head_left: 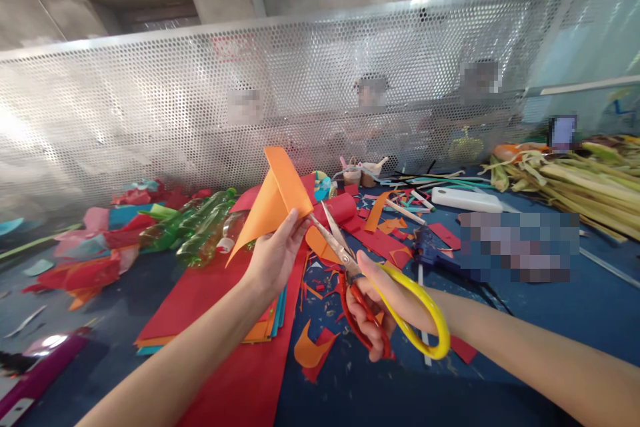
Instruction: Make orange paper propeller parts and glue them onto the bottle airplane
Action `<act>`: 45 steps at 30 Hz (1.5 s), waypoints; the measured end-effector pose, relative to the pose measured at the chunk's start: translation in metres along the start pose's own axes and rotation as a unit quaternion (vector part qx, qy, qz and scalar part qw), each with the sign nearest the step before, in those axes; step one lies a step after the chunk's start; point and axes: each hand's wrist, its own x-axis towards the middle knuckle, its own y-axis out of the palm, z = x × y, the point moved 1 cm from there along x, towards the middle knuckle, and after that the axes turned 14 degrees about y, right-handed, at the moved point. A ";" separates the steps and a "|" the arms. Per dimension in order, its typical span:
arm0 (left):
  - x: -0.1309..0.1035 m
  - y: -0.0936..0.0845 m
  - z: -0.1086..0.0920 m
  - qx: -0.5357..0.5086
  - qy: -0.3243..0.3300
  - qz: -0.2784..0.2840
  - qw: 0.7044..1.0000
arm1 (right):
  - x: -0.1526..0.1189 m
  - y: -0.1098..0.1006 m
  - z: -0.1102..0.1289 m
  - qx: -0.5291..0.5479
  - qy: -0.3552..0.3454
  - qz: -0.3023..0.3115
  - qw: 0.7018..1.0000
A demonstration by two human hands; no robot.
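Note:
My left hand (280, 247) pinches a folded sheet of orange paper (267, 200) by its lower right corner, holding it up over the table. In my right hand (373, 307) is a pair of scissors (345, 253) with one red and one yellow handle. Their blades stand apart, and the tips reach the paper's edge close to my left fingers. Under my left arm lies a stack of red, orange and blue paper sheets (200, 300) on a large red sheet (245, 380). Orange and red offcuts (313, 350) are scattered below the scissors.
Green plastic bottles (205, 233) and crumpled coloured paper (105, 240) lie at left. A blue glue gun (433, 253), a white power bank-like block (467, 200) and dried husks (565, 173) lie at right. A perforated metal screen (310, 80) closes off the back, with people behind it.

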 end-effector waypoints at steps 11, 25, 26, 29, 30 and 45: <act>-0.008 0.000 0.003 0.014 -0.027 -0.015 0.999 | 0.000 0.004 0.005 0.018 -0.025 0.017 0.999; -0.039 0.011 0.004 0.035 -0.099 -0.045 0.993 | -0.001 0.033 0.009 0.091 -0.090 0.034 0.991; -0.041 0.012 0.003 0.035 -0.103 -0.046 0.993 | -0.001 0.035 0.008 0.099 -0.092 0.036 0.990; -0.044 0.016 -0.001 0.037 -0.112 -0.053 0.992 | -0.002 0.040 0.009 0.115 -0.101 0.038 0.988; -0.045 0.017 -0.002 0.038 -0.116 -0.057 0.991 | -0.003 0.041 0.009 0.117 -0.104 0.037 0.987; -0.047 0.020 -0.007 0.017 -0.130 -0.070 0.989 | -0.001 0.045 0.009 0.124 -0.079 -0.002 0.989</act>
